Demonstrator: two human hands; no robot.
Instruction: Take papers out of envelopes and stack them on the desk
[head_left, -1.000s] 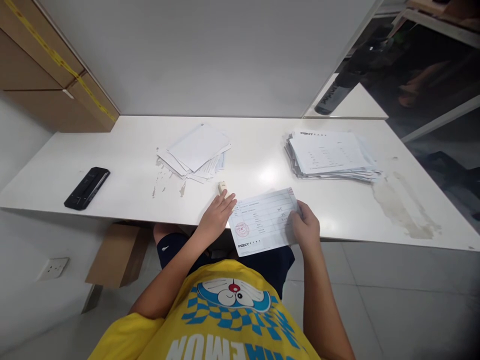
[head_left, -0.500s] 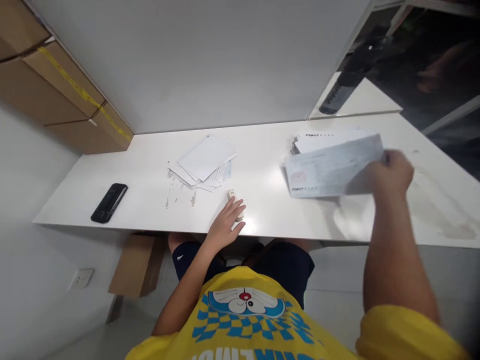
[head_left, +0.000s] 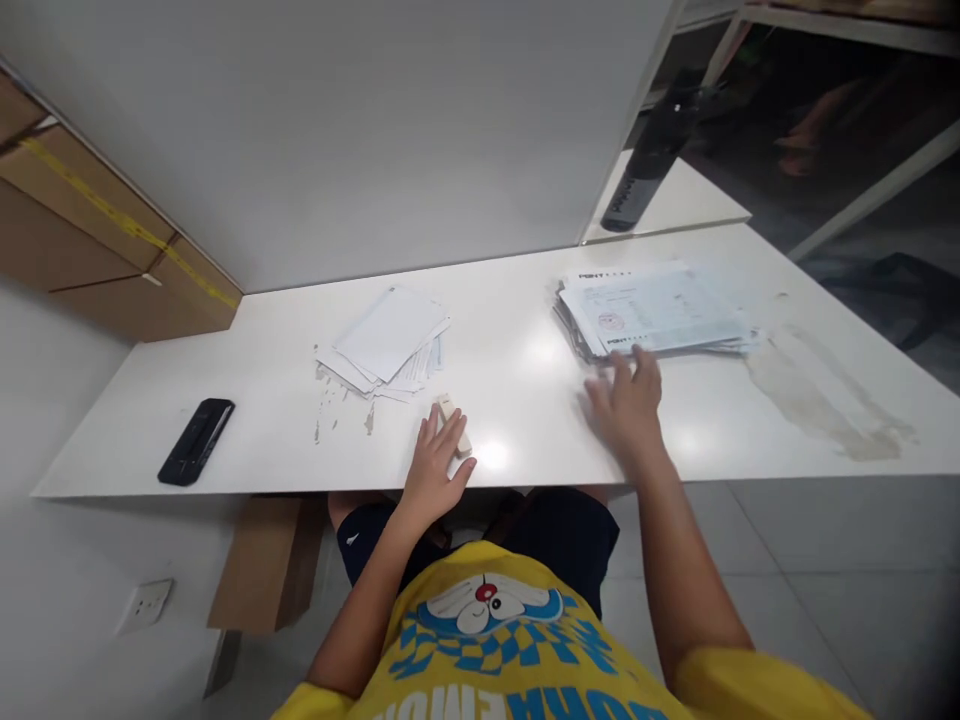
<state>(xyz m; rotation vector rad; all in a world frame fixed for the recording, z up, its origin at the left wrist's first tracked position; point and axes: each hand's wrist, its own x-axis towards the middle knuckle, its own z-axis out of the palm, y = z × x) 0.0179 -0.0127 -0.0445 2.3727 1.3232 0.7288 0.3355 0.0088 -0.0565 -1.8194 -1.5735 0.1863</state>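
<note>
A plain pale wall [head_left: 360, 150] closes off the far side, with tiled floor [head_left: 720, 580] below and murky clutter past its right end. Along it runs a long white table [head_left: 270, 385], glossy enough to throw back the light; paper would likely slide easily there, though the dried-looking stain [head_left: 832, 410] at the right might drag. Cardboard boxes [head_left: 105, 240] stand at its left end. The right pile [head_left: 645, 305] lies toward the right side, uneven at the edges, a printed sheet [head_left: 679, 320] with a red stamp on top; the whole should be fairly heavy and apt to fan out, best taken two-handed by opposite edges, whereas one sheet would be light, limp and easily creased, best pinched at a corner. The left pile [head_left: 391, 335], smaller and skewed, probably handles the same way. The right hand [head_left: 628, 405] is at the right pile's near edge, fingers spread, blurred and apparently empty; whether a fingertip touches paper cannot be told. The left hand [head_left: 435, 470] lies with fingers loosely extended over a small cream block [head_left: 463, 442], not visibly gripping it; the block looks rigid, light and easiest held by its long sides.
</note>
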